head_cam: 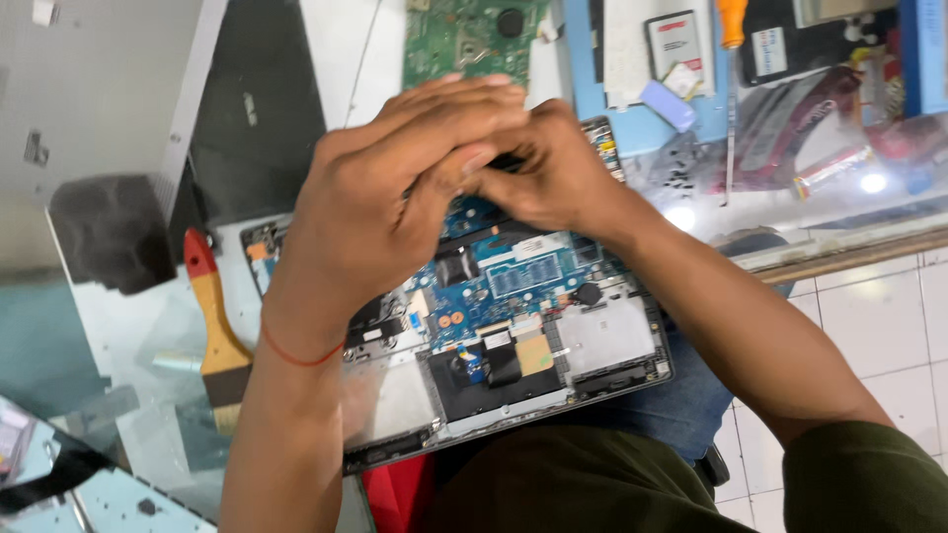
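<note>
An opened laptop base (602, 341) with a blue circuit board (513, 276) lies across my lap and the glass counter edge. My left hand (385, 197) and my right hand (553, 168) meet above the far part of the board, fingers bunched together around a small dark part (504, 163). The fingers hide most of that part, so I cannot tell what it is or which hand grips it. A red thread circles my left wrist (301, 355).
A wooden-handled brush with a red tip (212, 316) lies left of the laptop. A green circuit board (464, 39) sits beyond my hands. An orange-handled screwdriver (732, 25), small boxes and packets crowd the glass counter at top right. White floor tiles (869, 316) show at right.
</note>
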